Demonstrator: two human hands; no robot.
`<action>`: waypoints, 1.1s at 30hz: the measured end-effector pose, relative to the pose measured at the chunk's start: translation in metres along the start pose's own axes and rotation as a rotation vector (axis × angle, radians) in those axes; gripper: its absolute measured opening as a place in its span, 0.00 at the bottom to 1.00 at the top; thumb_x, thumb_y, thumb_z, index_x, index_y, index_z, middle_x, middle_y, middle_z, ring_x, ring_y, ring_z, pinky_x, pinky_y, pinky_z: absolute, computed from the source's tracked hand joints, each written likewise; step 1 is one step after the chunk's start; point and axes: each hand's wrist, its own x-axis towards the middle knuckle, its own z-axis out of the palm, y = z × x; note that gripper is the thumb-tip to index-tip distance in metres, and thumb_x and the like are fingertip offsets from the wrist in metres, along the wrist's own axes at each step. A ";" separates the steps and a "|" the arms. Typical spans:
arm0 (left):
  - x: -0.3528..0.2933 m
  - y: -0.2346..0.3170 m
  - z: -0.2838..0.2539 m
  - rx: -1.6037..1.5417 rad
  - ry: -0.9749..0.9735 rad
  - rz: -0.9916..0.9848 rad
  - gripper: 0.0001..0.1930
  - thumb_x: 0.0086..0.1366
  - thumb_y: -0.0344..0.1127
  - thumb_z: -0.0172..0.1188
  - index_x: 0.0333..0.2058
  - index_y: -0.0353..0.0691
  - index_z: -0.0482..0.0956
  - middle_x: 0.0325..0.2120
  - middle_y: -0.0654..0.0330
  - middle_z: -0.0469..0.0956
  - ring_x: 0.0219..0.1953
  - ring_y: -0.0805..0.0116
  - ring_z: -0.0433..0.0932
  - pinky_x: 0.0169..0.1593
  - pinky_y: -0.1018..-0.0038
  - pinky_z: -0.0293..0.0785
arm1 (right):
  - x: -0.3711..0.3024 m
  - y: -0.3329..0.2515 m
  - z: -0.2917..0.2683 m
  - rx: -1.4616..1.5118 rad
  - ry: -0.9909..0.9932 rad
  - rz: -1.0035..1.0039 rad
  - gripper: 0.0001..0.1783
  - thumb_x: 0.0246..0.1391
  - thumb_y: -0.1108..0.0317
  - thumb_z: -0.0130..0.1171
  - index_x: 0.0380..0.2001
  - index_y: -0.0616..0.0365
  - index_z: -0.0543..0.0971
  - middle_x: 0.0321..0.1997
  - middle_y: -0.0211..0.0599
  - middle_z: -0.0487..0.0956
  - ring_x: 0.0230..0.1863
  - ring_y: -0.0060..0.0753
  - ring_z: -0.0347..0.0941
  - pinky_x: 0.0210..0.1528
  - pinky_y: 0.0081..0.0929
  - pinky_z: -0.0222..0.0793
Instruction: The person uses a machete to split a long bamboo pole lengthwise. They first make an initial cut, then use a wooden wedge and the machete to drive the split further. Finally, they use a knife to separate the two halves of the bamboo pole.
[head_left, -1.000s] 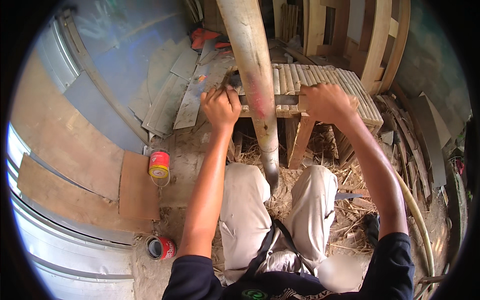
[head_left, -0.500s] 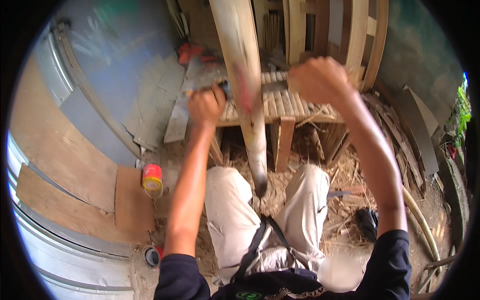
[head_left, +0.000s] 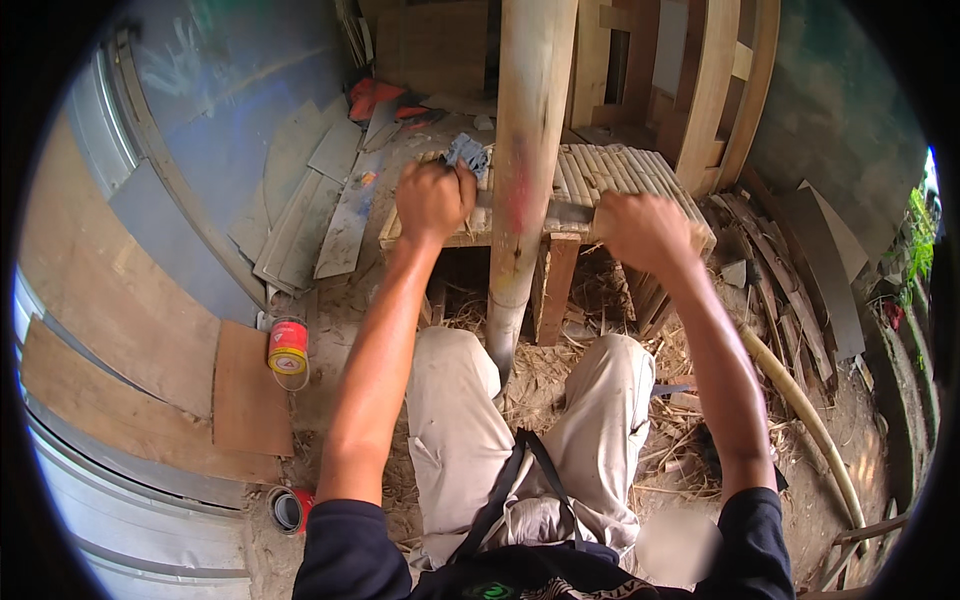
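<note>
Two knees (head_left: 450,375) are parted, and beside the left one the dark lower end of a tall pole (head_left: 527,170) is seen. Farther out, a flat blade (head_left: 571,212) is gripped at its ends by closed fists — the left hand (head_left: 436,200) and the right hand (head_left: 648,228) — with the fingers wrapped tight. The blade is held crosswise behind the pole, its middle hidden; the pole is left ungripped between the fists. Beyond, a slatted bench (head_left: 625,175) is backed by upright boards (head_left: 707,90).
</note>
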 end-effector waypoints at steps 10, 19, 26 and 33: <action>-0.062 0.017 -0.003 0.170 0.182 -0.066 0.18 0.64 0.32 0.51 0.13 0.38 0.74 0.15 0.51 0.74 0.22 0.53 0.74 0.32 0.57 0.63 | -0.002 -0.033 0.042 -0.126 -0.129 -0.045 0.20 0.57 0.65 0.54 0.54 0.49 0.76 0.35 0.40 0.84 0.34 0.38 0.84 0.32 0.41 0.80; -0.063 -0.045 -0.004 0.259 0.002 -0.189 0.22 0.65 0.35 0.52 0.11 0.36 0.77 0.11 0.50 0.74 0.13 0.50 0.72 0.22 0.60 0.66 | 0.040 -0.036 0.036 -0.108 0.075 -0.160 0.16 0.53 0.68 0.56 0.47 0.48 0.77 0.31 0.41 0.84 0.29 0.44 0.83 0.32 0.39 0.80; 0.003 -0.033 -0.012 0.002 0.188 -0.246 0.24 0.66 0.38 0.52 0.11 0.37 0.77 0.09 0.48 0.71 0.11 0.43 0.68 0.18 0.56 0.64 | 0.016 -0.015 -0.011 -0.064 0.218 -0.148 0.14 0.56 0.67 0.53 0.45 0.51 0.76 0.29 0.41 0.83 0.28 0.45 0.82 0.30 0.42 0.80; -0.106 -0.026 0.039 -0.018 -0.124 -0.224 0.17 0.66 0.32 0.50 0.17 0.36 0.76 0.15 0.53 0.71 0.22 0.53 0.69 0.32 0.62 0.58 | 0.007 -0.030 0.101 0.042 0.000 -0.024 0.17 0.50 0.68 0.57 0.45 0.59 0.74 0.26 0.45 0.82 0.32 0.47 0.83 0.32 0.40 0.78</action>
